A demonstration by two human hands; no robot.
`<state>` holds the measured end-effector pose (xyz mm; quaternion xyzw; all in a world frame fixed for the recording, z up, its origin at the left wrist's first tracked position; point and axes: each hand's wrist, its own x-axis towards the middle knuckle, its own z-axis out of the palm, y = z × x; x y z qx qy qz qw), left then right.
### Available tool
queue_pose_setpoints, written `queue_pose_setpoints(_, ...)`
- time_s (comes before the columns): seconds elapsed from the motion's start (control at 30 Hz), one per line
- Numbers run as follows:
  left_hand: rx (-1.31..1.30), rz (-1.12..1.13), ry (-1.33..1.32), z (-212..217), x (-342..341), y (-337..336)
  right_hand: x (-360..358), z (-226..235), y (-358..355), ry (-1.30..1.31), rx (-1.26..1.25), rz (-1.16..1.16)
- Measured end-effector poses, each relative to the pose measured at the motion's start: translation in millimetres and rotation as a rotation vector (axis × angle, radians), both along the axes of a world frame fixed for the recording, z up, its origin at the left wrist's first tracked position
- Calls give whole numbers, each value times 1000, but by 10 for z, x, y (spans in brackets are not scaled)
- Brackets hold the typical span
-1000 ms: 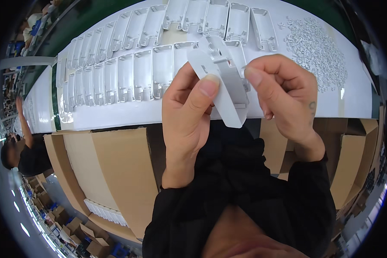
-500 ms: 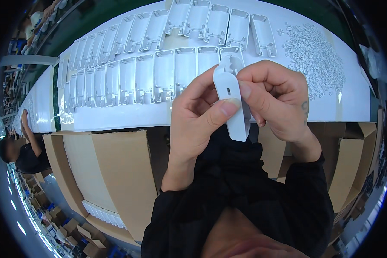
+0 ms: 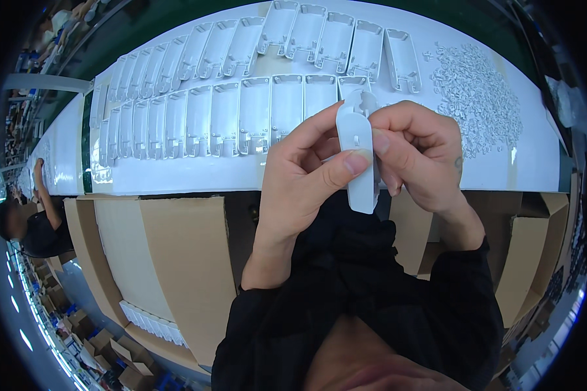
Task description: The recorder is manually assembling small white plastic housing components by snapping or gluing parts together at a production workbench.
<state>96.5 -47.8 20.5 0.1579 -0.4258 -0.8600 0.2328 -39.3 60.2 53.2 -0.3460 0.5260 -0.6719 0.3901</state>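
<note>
Both my hands grip one white plastic housing shell (image 3: 359, 156), held upright and edge-on above the near edge of the white table (image 3: 176, 179). My left hand (image 3: 303, 176) pinches its left side, thumb across the front. My right hand (image 3: 417, 153) holds the right side, fingers curled behind it. On the table beyond lie two rows of several identical white shells (image 3: 241, 117), open side up. A heap of small white plastic parts (image 3: 479, 104) lies to the right of the rows.
Open brown cardboard boxes (image 3: 156, 260) stand below the table edge, one holding white parts (image 3: 153, 322). More cardboard (image 3: 535, 241) is at the right. Another person (image 3: 32, 221) in dark clothing works at the far left along the same table.
The shell has turned from a flat, tilted pose to upright and edge-on. Both hands closed in tighter around it and shifted slightly left.
</note>
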Motion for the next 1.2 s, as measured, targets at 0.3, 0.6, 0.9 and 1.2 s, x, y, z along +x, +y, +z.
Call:
queue_pose_setpoints(0.3, -142, 36, -35, 83, 57, 160, -6, -29, 181, 23, -128, 117)
queue_pose_setpoints(0.6, -122, -91, -71, -53, 385, 409, -134, -61, 547, 800, -363, 225)
queue_pose_setpoints(0.9, 312, -81, -291, -63, 382, 518, -254, -26, 555, 1297, -388, 372)
queue_pose_setpoints(1.2, 80, 253, -70, -287, 525, 336, -954, -439, 387, 1391, 193, 50)
